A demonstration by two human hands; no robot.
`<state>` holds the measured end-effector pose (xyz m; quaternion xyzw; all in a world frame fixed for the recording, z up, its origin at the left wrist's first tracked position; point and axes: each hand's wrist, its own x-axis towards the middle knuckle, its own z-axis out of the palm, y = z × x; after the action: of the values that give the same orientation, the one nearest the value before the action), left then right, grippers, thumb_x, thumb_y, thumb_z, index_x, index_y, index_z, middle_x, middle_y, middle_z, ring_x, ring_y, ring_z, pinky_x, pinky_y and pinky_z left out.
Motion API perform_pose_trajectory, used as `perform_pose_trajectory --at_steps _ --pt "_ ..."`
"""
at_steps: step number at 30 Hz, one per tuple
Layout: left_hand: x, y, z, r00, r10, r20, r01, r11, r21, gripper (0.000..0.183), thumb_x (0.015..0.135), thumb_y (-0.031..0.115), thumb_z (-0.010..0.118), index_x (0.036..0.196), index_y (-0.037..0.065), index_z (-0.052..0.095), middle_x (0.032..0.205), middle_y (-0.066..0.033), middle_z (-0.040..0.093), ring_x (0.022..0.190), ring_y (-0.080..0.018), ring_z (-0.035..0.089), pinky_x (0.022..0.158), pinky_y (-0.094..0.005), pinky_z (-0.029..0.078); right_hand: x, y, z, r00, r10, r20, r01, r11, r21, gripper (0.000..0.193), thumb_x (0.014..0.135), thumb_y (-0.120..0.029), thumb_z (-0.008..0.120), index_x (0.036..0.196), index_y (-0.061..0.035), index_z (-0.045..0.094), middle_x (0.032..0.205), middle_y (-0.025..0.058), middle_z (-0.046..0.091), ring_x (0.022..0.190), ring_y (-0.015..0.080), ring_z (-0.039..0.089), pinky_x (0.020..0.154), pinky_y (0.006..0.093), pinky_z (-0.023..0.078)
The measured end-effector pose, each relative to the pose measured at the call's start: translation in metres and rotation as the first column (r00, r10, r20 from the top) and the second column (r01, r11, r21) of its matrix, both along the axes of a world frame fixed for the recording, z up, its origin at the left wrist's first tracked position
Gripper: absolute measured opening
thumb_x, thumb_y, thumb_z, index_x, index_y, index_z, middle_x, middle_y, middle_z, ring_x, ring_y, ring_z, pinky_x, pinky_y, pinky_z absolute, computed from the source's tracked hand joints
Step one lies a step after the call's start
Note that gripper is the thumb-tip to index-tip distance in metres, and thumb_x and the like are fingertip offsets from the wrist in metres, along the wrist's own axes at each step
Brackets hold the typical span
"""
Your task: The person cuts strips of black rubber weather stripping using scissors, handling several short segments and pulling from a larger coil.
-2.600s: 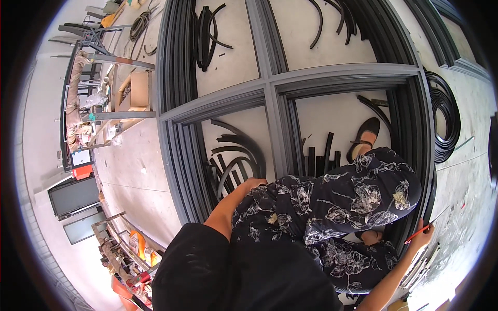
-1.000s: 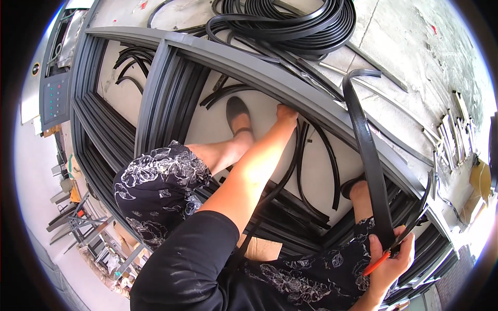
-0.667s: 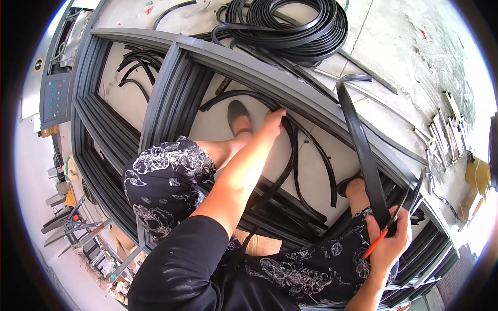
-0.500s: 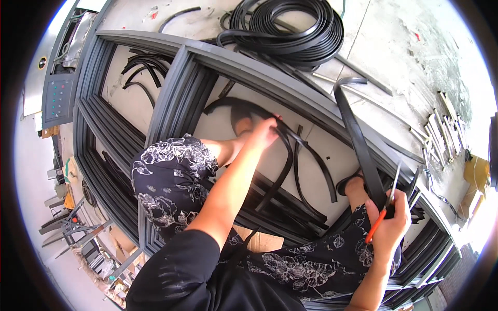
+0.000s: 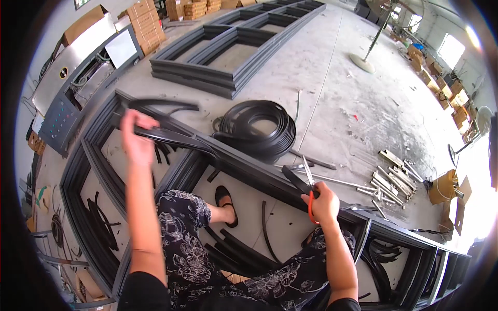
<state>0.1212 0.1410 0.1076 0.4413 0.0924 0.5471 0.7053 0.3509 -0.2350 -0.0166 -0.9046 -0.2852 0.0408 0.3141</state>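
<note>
My left hand (image 5: pixel 139 136) is far out to the left over the frame's far rail, somewhat smeared by motion. Its fingers are closed on a black rubber strip (image 5: pixel 179 138), which runs right along the rail. Another dark, blurred loop (image 5: pixel 161 102) arcs just beyond that hand. My right hand (image 5: pixel 326 203) grips scissors with orange handles (image 5: pixel 312 206), blades pointing up and away. Beside the blades, the end of a flat black strip (image 5: pixel 293 179) sticks out near my fingers; whether they pinch it is unclear. The grey metal frame (image 5: pixel 254 179) surrounds my legs.
A coil of black strip (image 5: pixel 258 129) lies on the floor beyond the rail. More grey frames (image 5: pixel 233 78) are stacked farther off. Cut strips (image 5: pixel 267 233) lie inside the frame near my foot. Metal offcuts (image 5: pixel 389 181) are at right, a control cabinet (image 5: pixel 57 116) at left.
My left hand has swung far left and outward with the strip. My right hand has moved left and away with the scissors. The view has tilted up, showing more floor.
</note>
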Motion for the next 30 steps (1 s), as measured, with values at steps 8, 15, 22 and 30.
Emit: perform_pose_trajectory --at_steps 8,15,22,30 --pt "-0.199 -0.009 0.152 0.925 0.351 -0.145 -0.296 0.906 0.304 0.017 0.092 0.02 0.055 0.081 0.008 0.049 0.064 0.0025 0.036 0.059 -0.0082 0.036 0.059 -0.0252 0.032 0.002 0.016 -0.004 0.998 0.016 0.06 -0.016 1.0 -0.002 0.041 0.061 -0.026 0.081 0.09 -0.0053 0.061 0.081 0.0146 0.066 0.079 0.0352 0.063 0.069 0.0414 0.049" --pt "-0.381 -0.089 0.017 0.195 0.817 -0.542 -0.771 0.47 0.431 0.037 0.091 0.028 0.054 0.06 0.009 0.048 0.053 -0.0032 0.048 0.049 -0.013 0.048 0.051 -0.0286 0.04 -0.004 0.026 -0.001 0.996 0.006 0.084 0.003 0.994 -0.11 0.039 0.063 -0.027 0.08 0.089 -0.0062 0.06 0.082 0.0151 0.065 0.079 0.0345 0.063 0.068 0.0421 0.048" --pt "-0.489 -0.273 -0.227 -0.155 -0.68 -0.717 -0.615 0.634 -0.469 0.02 0.079 0.015 0.062 0.068 -0.001 0.057 0.054 -0.0082 0.052 0.04 -0.019 0.05 0.035 -0.0334 0.04 -0.011 0.028 -0.028 0.994 0.108 0.027 -0.103 0.982 -0.157 0.04 0.067 -0.02 0.077 0.096 -0.0009 0.057 0.08 0.0165 0.062 0.075 0.0338 0.06 0.068 0.0393 0.046" --pt "-0.538 -0.425 -0.305 0.916 -0.358 -0.181 -0.357 -0.52 -0.776 0.024 0.088 0.016 0.058 0.07 0.008 0.046 0.055 -0.0043 0.045 0.048 -0.0208 0.046 0.052 -0.0352 0.043 -0.002 0.011 -0.057 0.985 0.155 0.071 -0.14 0.973 -0.185 0.037 0.072 -0.02 0.075 0.091 0.0011 0.052 0.07 0.0143 0.055 0.062 0.03 0.052 0.062 0.0394 0.042"
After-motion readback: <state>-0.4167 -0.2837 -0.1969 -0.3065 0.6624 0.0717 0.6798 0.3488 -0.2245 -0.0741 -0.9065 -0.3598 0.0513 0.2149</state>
